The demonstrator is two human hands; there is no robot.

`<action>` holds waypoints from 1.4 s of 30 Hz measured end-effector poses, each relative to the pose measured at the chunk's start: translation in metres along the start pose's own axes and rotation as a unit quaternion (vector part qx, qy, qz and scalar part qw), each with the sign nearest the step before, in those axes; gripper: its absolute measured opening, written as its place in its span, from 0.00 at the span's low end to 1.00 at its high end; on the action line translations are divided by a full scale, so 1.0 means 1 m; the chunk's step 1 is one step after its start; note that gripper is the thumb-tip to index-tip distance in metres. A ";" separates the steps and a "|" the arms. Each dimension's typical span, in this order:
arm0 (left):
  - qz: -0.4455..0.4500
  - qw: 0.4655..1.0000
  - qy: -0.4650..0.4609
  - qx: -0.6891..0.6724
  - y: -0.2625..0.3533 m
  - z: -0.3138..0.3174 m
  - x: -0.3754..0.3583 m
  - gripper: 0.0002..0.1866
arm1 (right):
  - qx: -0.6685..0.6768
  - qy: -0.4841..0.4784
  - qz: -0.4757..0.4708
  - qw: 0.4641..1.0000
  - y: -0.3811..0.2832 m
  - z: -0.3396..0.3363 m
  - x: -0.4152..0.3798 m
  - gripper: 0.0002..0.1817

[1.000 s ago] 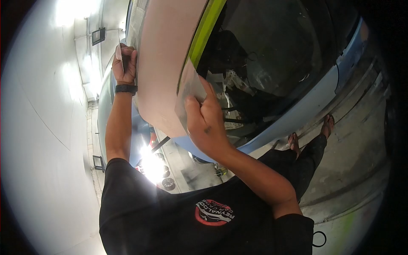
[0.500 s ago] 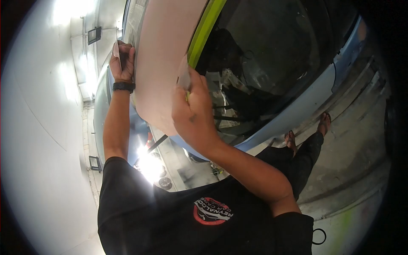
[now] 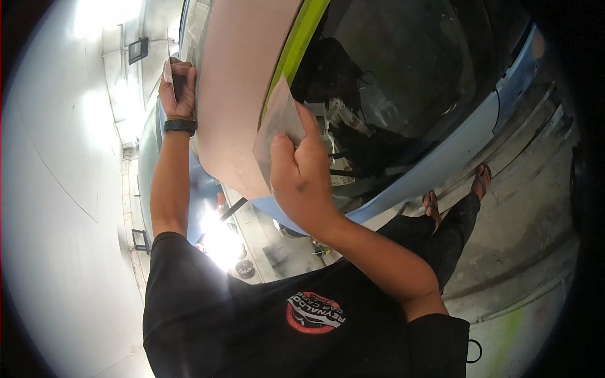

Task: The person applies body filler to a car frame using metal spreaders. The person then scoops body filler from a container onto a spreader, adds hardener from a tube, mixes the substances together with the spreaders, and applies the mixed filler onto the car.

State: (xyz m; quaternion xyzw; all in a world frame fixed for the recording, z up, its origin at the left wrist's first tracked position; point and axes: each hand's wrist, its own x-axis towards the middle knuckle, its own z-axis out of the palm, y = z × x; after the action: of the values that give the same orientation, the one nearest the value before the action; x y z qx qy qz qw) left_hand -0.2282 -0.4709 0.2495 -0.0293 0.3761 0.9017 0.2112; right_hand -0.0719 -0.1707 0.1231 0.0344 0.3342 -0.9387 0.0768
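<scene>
My left hand (image 3: 178, 94), with a black band on the wrist, is at the upper left beside the edge of a pinkish car panel (image 3: 242, 57). Its fingers are closed on a thin sheet (image 3: 168, 72), pale on one side and dark on the other. My right hand (image 3: 301, 164) pinches a translucent greyish sheet (image 3: 274, 129) between thumb and fingers. That sheet lies over the panel's edge, its tip against the yellow-green tape strip (image 3: 294, 53) between panel and dark glass.
Dark car glass (image 3: 403, 69) fills the upper right, with crumpled paper (image 3: 343, 116) showing behind or on it. Blue bodywork (image 3: 441, 151) curves below. My feet (image 3: 482, 181) are at the right. A bright light (image 3: 220, 242) shines at lower left, near a white wall (image 3: 57, 157).
My right hand has moved slightly right and down, and its sheet now shows spread out where it was mostly hidden. My left hand has shifted slightly left.
</scene>
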 end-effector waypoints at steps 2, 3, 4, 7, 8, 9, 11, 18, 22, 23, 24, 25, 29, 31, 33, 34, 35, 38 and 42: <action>0.005 1.000 0.002 -0.003 0.000 -0.001 0.000 0.10 | -0.014 0.001 0.002 1.000 -0.005 -0.002 0.003 0.26; 0.007 1.000 0.002 -0.004 0.001 -0.001 0.000 0.11 | -0.010 0.002 -0.001 1.000 -0.006 -0.002 0.004 0.26; 0.006 1.000 0.002 -0.005 0.001 -0.001 0.000 0.11 | -0.007 0.003 -0.004 1.000 -0.006 -0.002 0.006 0.26; 0.005 1.000 0.001 -0.008 0.002 -0.002 0.000 0.11 | -0.010 -0.014 0.002 1.000 -0.009 -0.004 0.011 0.25; 0.005 1.000 0.001 -0.008 0.003 -0.002 -0.001 0.11 | -0.016 -0.007 -0.010 1.000 -0.009 -0.004 0.013 0.25; 0.004 1.000 0.001 -0.008 0.003 -0.002 -0.001 0.12 | -0.021 0.000 -0.022 1.000 -0.008 -0.003 0.014 0.25; 0.003 1.000 0.004 -0.014 0.003 -0.002 -0.001 0.11 | -0.028 0.008 -0.036 0.999 -0.008 -0.003 0.017 0.25; 0.008 1.000 -0.009 0.010 -0.003 0.002 0.001 0.10 | -0.028 -0.005 -0.012 1.000 -0.020 0.000 0.024 0.26; 0.018 1.000 -0.003 0.019 0.000 0.001 -0.001 0.10 | -0.074 0.022 -0.052 0.996 -0.023 0.008 0.020 0.25; 0.018 1.000 -0.005 0.021 -0.002 0.002 -0.001 0.10 | -0.069 0.018 -0.074 0.995 -0.023 0.012 0.016 0.26; 0.018 1.000 -0.008 0.023 -0.004 0.002 -0.001 0.10 | -0.064 0.016 -0.096 0.993 -0.022 0.016 0.010 0.27; 0.016 1.000 -0.003 0.019 -0.004 0.001 0.000 0.10 | -0.060 0.013 -0.117 0.991 -0.021 0.020 0.004 0.27; 0.007 1.000 0.005 0.018 0.001 0.000 -0.001 0.11 | -0.009 -0.094 -0.074 0.993 -0.035 0.016 -0.029 0.28; 0.002 1.000 0.006 0.019 0.002 -0.001 0.000 0.11 | 0.048 -0.150 -0.016 0.987 -0.026 0.009 -0.042 0.28; -0.001 1.000 0.013 0.022 0.002 0.000 0.000 0.11 | 0.058 -0.176 0.021 0.983 -0.007 0.000 -0.057 0.29; -0.003 1.000 0.017 0.024 0.002 0.000 0.000 0.11 | 0.033 -0.187 0.025 0.982 0.001 -0.009 -0.063 0.29; -0.003 0.999 0.020 0.026 0.002 0.000 0.000 0.12 | 0.019 -0.191 0.037 0.981 0.004 -0.018 -0.066 0.28; -0.003 0.999 0.033 0.035 0.002 0.001 0.000 0.12 | 0.022 -0.188 0.102 0.977 0.020 -0.040 -0.073 0.26; -0.002 0.998 0.044 0.038 -0.004 0.008 -0.001 0.13 | 0.082 -0.161 0.280 0.943 0.015 -0.079 -0.071 0.23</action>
State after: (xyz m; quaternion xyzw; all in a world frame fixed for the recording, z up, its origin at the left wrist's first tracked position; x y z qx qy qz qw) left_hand -0.2254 -0.4635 0.2527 -0.0619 0.4194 0.8840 0.1970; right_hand 0.0018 -0.1241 0.0609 -0.0185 0.2157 -0.8967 0.3860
